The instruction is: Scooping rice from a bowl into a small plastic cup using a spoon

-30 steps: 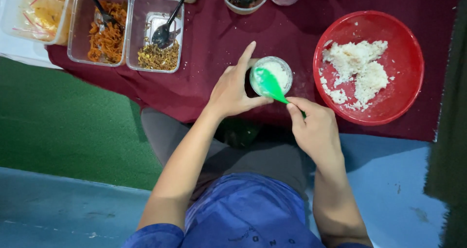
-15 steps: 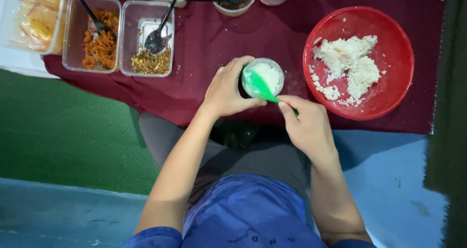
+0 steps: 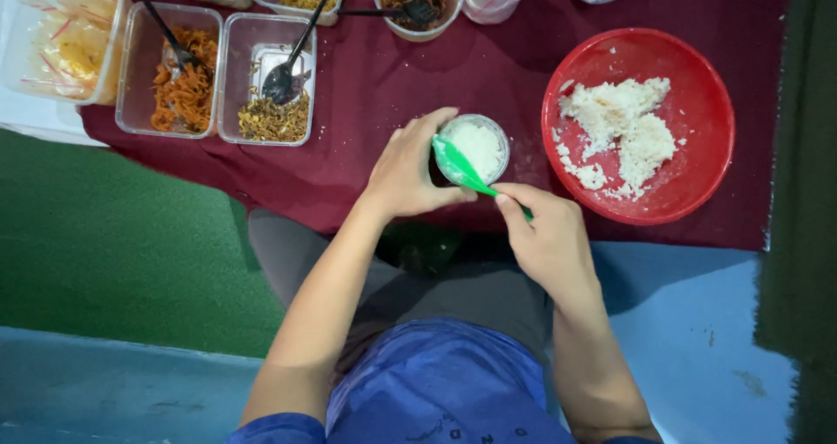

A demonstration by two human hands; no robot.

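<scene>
A small clear cup (image 3: 477, 147) filled with white rice stands on the dark red tablecloth (image 3: 392, 78) near its front edge. My left hand (image 3: 408, 169) wraps around the cup's left side. My right hand (image 3: 545, 233) grips the handle of a green spoon (image 3: 459, 167), whose bowl rests at the cup's near-left rim against the rice. To the right sits a red bowl (image 3: 706, 104) holding a loose heap of white rice (image 3: 623, 126).
At the back left stand clear boxes: one with orange shreds (image 3: 183, 87), one with brown bits and a black spoon (image 3: 283, 74), a yellowish one (image 3: 65, 39). A round tub with a fork (image 3: 414, 0) and further containers line the far edge. Green and blue floor lies below.
My left index finger, stretched out a second ago, has curled around the cup. The green spoon has slid from over the rice toward the cup's near-left rim. The view shifted slightly.
</scene>
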